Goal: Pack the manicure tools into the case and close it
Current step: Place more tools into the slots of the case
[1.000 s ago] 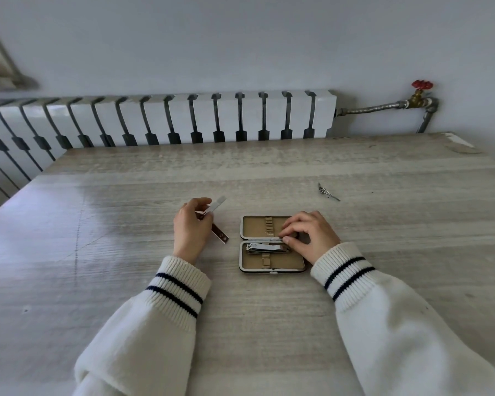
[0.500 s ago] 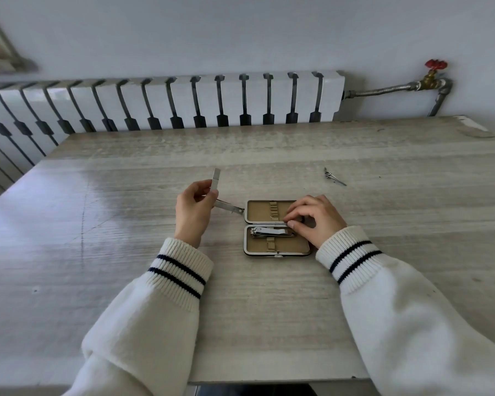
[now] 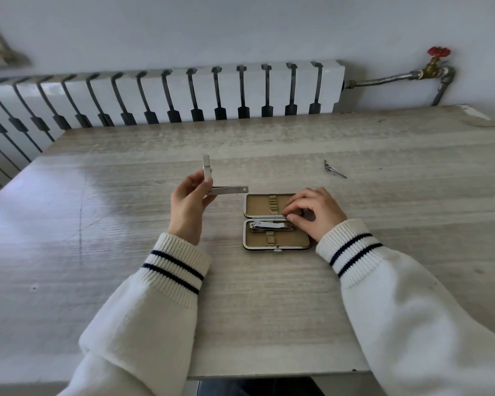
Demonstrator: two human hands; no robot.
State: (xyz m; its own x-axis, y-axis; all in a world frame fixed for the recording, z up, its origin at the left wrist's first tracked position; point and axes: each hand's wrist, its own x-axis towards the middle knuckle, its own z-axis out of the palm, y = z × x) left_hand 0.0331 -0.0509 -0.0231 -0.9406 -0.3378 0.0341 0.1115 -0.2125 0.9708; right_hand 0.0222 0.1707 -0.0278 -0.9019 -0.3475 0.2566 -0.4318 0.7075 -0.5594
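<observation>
Case (image 3: 276, 221), tan-lined, lying open flat at mid-table (image 3: 97, 224) with a nail clipper (image 3: 270, 226) strapped in its near half; right hand (image 3: 316, 214), fingers curled, resting on its hinge edge; left hand (image 3: 187, 202) pinching a folding metal tool (image 3: 212, 184) opened at an angle; small scissors (image 3: 334, 169) far right.
</observation>
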